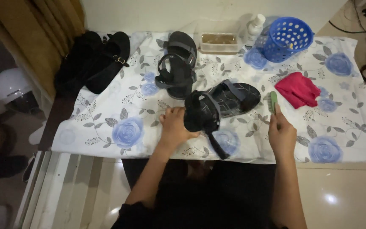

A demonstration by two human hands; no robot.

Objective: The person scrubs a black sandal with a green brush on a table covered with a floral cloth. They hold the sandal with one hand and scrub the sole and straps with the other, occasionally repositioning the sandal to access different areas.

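A white cloth with blue roses (123, 131) covered the floor. The left hand (175, 127) gripped a black strappy sandal (202, 112) tilted at the cloth's near edge; it looked light and flexible, best held by the sole. The right hand (281, 133) pinched a small green brush (273, 101).

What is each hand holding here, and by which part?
The left hand grips a black sandal by its heel end, lifted on edge above the flowered cloth. The right hand holds a small green brush by its lower end.
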